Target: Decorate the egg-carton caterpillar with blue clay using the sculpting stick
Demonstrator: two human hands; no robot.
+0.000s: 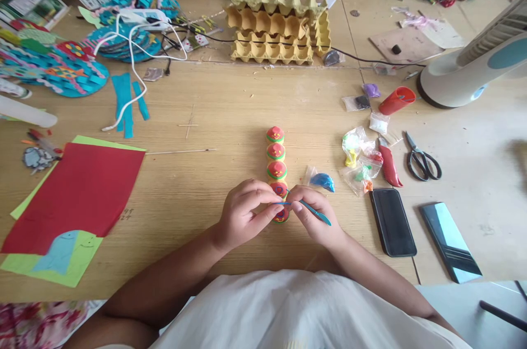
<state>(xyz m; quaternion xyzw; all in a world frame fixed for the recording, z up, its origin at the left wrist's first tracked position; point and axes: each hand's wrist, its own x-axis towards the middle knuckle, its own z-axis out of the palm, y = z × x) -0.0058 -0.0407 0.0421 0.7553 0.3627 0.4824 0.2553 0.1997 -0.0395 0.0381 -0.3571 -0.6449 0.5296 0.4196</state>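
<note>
A row of red, green and yellow egg-carton cups (276, 150), several with small yellow faces, stands upright on the table before me. The two nearest cups carry blue outlines and lie partly behind my fingers. My left hand (249, 207) pinches one end of a thin blue clay strand (282, 203) over these near cups. My right hand (316, 212) is closed around a teal modelling tool (319, 214), its thumb and finger at the strand's other end. Just beyond the right hand lies a bag of blue clay (321, 181).
Right of the row are clay packets (363, 172), a red-handled knife (389, 162), scissors (423, 158), a phone (393, 223) and a dark glossy slab (450, 242). Egg cartons (272, 51) stand behind. Red paper (76, 195) and a white cable (134, 63) lie left.
</note>
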